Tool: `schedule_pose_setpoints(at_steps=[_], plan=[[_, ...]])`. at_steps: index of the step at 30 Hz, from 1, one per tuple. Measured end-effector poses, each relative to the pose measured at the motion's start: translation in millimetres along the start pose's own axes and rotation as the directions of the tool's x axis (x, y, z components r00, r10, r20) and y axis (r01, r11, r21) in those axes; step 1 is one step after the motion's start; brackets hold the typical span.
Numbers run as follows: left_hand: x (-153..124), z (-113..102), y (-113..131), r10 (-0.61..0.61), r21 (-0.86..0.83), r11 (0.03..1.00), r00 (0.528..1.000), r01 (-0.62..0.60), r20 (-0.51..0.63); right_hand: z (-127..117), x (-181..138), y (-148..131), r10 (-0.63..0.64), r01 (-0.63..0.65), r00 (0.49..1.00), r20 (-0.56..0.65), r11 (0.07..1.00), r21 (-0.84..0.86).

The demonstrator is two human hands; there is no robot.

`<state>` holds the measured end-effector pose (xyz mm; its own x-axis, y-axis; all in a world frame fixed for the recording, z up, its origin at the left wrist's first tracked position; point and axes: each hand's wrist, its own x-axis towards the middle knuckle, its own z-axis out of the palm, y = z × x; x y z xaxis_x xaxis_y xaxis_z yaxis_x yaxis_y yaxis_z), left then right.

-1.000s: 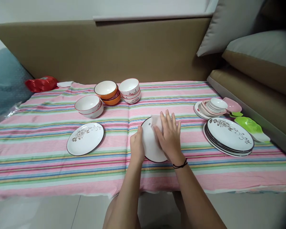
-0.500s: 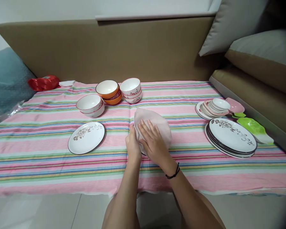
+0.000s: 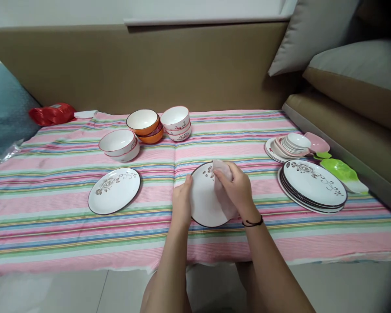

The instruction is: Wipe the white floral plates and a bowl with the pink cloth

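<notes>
A white plate (image 3: 203,202) with a dark rim and brown flowers is tilted up a little above the striped cloth in front of me. My left hand (image 3: 181,200) grips its left edge, thumb on the face and the other fingers hidden behind. In my right hand (image 3: 237,184) is a pale pink wiping cloth (image 3: 223,195), pinched at the plate's upper right and draping down over its right side. A matching plate (image 3: 114,191) lies flat on the left.
Stacked bowls stand behind: white ones (image 3: 119,145), orange ones (image 3: 143,124) and flowered ones (image 3: 176,119). To the right are a plate stack (image 3: 316,184), small dishes (image 3: 296,143) and a green leaf-shaped dish (image 3: 340,171). A red package (image 3: 52,114) lies at the far left.
The cloth, spread over the plate under my flat right hand before, is now gathered in that hand at the right side. Much of the plate's face has come into view.
</notes>
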<state>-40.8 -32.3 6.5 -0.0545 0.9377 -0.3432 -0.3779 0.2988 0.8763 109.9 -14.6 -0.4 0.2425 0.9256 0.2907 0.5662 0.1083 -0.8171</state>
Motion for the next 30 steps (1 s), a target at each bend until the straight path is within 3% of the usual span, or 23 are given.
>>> schedule_pose_setpoints(at_steps=[5,10,14,19,25,28,30], plan=[[7.4,-7.4,7.4,-0.001,-0.29,0.957,0.999,-0.013,-0.047,-6.2,-4.2,-4.0,0.175,-0.201,0.979,0.105,0.916,0.348],[11.1,-4.8,14.2,0.07,-0.378,0.92,0.991,-0.109,-0.115,3.0,-15.5,-11.1,0.196,-0.215,0.977,0.089,0.9,0.379],[13.0,-10.1,17.2,0.074,-0.304,0.948,0.995,-0.093,-0.073,1.6,-14.1,-4.6,0.182,-0.207,0.978,0.1,0.899,0.386],[17.2,-25.0,20.4,-0.056,-0.067,0.996,0.995,0.061,0.084,-8.6,-6.1,8.5,0.104,-0.203,0.957,0.272,0.908,0.367],[18.0,-35.1,23.8,-0.243,0.263,0.949,0.937,0.175,0.25,-13.6,-5.3,9.4,0.032,-0.175,0.886,0.462,0.947,0.27],[17.5,-34.5,26.1,-0.328,0.306,0.923,0.896,0.235,0.3,-13.0,-4.5,8.5,0.023,-0.169,0.863,0.504,0.955,0.245],[17.9,-32.5,28.3,-0.338,0.257,0.929,0.89,0.265,0.305,-12.4,-2.9,8.5,0.017,-0.152,0.876,0.483,0.959,0.241]])
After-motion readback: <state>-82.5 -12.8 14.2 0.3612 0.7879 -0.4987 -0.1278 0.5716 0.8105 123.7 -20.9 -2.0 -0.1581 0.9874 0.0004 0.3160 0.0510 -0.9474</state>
